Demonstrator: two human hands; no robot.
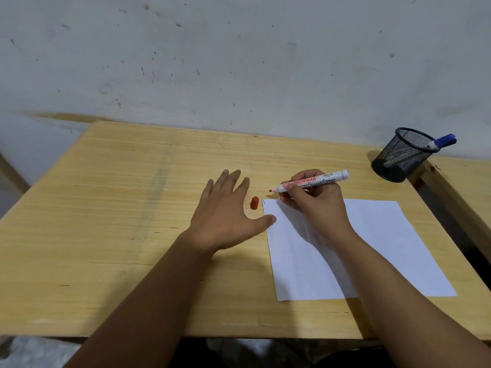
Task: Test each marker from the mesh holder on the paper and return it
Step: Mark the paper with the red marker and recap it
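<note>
Both forearms reach in from the bottom edge, nearest the lens. Right hand pinches a red marker between thumb and fingers, uncapped, its long axis running nearly level from the white tail at upper right to the red tip at left. That tip hangs just beyond the top left corner of the paper, over bare wood, not touching the sheet; the coming stroke looks to need only a small pull down and back toward the person, and this hand is the one placed for it. Left hand lies flat on the worktop with fingers spread, holding nothing, its thumb touching the sheet's left edge, likely steadying it. A red cap stands just beside that edge, between the left fingers and the tip. Further out, at the far right, the mesh holder sits well apart from the sheet, with a blue marker leaning out over its rim.

A tiny dark mark shows at the sheet's top left corner; whether it is ink is too small to tell. The right hand covers the middle of the barrel and part of the sheet beneath. What else the holder contains is hard to make out through the mesh.
</note>
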